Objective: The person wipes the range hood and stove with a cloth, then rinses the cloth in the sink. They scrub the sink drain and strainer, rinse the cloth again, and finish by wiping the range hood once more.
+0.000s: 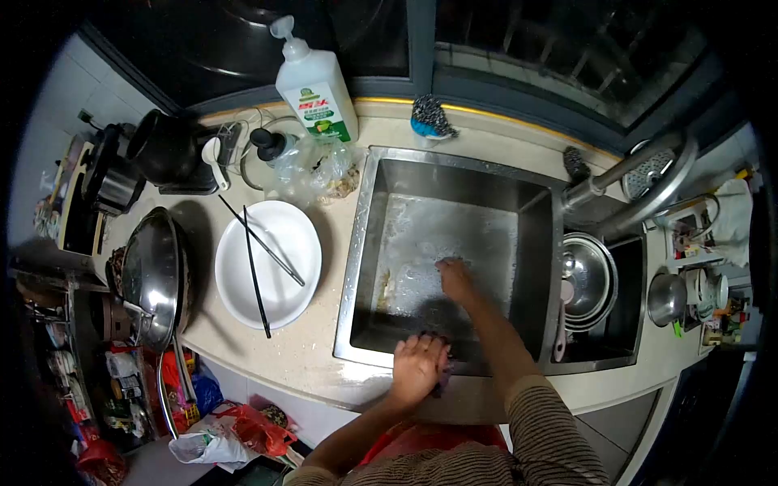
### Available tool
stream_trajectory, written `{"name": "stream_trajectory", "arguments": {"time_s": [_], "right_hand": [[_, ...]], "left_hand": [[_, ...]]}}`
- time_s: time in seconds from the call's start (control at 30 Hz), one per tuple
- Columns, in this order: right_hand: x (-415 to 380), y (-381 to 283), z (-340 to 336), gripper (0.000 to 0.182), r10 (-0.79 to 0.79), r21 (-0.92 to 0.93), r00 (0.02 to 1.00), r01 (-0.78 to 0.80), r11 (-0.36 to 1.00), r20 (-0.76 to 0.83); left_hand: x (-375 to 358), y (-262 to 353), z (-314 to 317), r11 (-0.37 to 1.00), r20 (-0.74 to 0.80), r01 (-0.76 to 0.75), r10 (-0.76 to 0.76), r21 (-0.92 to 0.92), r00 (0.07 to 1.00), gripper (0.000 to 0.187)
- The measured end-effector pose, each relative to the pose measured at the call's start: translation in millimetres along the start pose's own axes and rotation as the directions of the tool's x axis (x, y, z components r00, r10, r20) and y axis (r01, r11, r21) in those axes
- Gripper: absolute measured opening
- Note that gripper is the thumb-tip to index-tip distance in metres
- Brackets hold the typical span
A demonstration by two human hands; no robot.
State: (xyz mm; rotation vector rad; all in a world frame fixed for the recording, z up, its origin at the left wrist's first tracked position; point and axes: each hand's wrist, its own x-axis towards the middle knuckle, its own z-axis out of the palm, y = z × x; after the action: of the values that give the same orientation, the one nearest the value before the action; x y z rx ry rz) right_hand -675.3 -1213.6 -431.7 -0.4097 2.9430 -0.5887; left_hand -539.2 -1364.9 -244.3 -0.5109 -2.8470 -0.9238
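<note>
Left hand (417,368) grips the sink's (369,243) near rim, fingers curled over a dark, partly hidden scrubber (440,381) beneath them. Right hand (454,279) presses flat on the sudsy sink floor, fingers together, holding nothing visible.

Dark object (442,379) under left hand (417,366) mostly hidden; soap bottle label (318,105) unreadable.

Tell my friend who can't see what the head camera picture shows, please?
A person's right hand presses flat on the soapy bottom of a steel sink, while the left hand grips a dark cloth at its front rim. On the counter to the left, black chopsticks lie across a white plate, below a soap bottle.
</note>
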Motion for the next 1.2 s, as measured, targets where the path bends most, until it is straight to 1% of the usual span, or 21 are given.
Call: {"name": "stream_trajectory", "arguments": {"time_s": [0.03, 0.07, 0.13, 0.17, 0.23, 0.27, 0.37, 0.47, 0.57, 0.67, 0.87, 0.93, 0.97, 1.07, 1.17, 1.2], "right_hand": [[5, -3, 6, 0.022, -0.024, -0.170, 0.999, 0.019, 0.985, -0.030], [9, -6, 9, 0.020, -0.058, -0.334, 0.997, 0.036, 0.942, -0.055], [9, -15, 17, 0.022, -0.019, -0.390, 1.000, 0.012, 0.921, -0.012], [10, -18, 17, 0.023, 0.000, -0.420, 1.000, 0.000, 0.908, -0.002], [11, -17, 9, 0.025, -0.009, -0.497, 0.991, 0.074, 0.865, 0.132], [12, -15, 7, 0.025, -0.013, -0.533, 0.980, 0.119, 0.838, 0.198], [9, -13, 18, 0.024, 0.061, -0.491, 0.979, 0.043, 0.870, 0.194], [9, 3, 33, 0.021, -0.019, -0.500, 0.981, 0.115, 0.859, 0.194], [14, 6, 39, 0.020, 0.149, -0.362, 0.942, -0.032, 0.931, 0.300], [13, 8, 41, 0.018, 0.155, -0.245, 0.956, -0.092, 0.965, 0.251], [20, 4, 15, 0.023, 0.213, -0.217, 0.906, -0.139, 0.966, 0.367], [16, 1, 18, 0.024, 0.226, -0.196, 0.919, -0.168, 0.966, 0.324], [14, 3, 24, 0.025, 0.233, -0.184, 0.925, -0.183, 0.966, 0.300], [18, 10, 35, 0.024, 0.268, -0.166, 0.825, -0.212, 0.963, 0.498], [16, 10, 31, 0.022, 0.193, -0.198, 0.867, -0.112, 0.974, 0.459], [16, 10, 31, 0.021, 0.169, -0.198, 0.894, -0.093, 0.976, 0.414]], "left_hand": [[1, -3, 1, 1.000, 0.010, 0.011, -0.011, -0.002, 1.000, 0.013], [1, -5, 3, 1.000, 0.018, 0.023, -0.023, -0.003, 1.000, 0.013], [1, -7, 4, 1.000, 0.046, 0.023, -0.023, -0.003, 0.999, 0.014], [-1, -7, 6, 1.000, 0.036, 0.015, -0.015, 0.012, 0.999, 0.014], [-3, -10, 10, 0.999, 0.002, -0.008, 0.008, 0.042, 1.000, 0.014], [-2, -10, 10, 0.999, 0.009, -0.003, 0.003, 0.042, 1.000, 0.015], [-4, -7, 9, 0.999, 0.043, 0.020, -0.021, 0.029, 0.999, 0.015], [0, -5, 5, 0.999, 0.056, 0.040, -0.042, 0.028, 0.998, 0.016], [-2, -4, 7, 0.998, 0.063, 0.047, -0.049, 0.035, 0.997, 0.016], [-4, -6, 8, 0.998, 0.048, 0.050, -0.052, 0.032, 0.998, 0.016], [-3, -6, 5, 0.999, 0.048, 0.034, -0.035, 0.023, 0.998, 0.019], [-3, -7, 8, 0.999, 0.035, 0.029, -0.030, 0.027, 0.999, 0.019], [-2, -7, 7, 0.999, 0.053, 0.038, -0.040, 0.028, 0.998, 0.019], [2, -3, 1, 0.998, 0.096, 0.054, -0.057, 0.030, 0.994, 0.019], [3, -4, 1, 0.998, 0.101, 0.049, -0.051, 0.026, 0.994, 0.020], [2, -4, 2, 0.998, 0.097, 0.050, -0.052, 0.026, 0.994, 0.021]]}}
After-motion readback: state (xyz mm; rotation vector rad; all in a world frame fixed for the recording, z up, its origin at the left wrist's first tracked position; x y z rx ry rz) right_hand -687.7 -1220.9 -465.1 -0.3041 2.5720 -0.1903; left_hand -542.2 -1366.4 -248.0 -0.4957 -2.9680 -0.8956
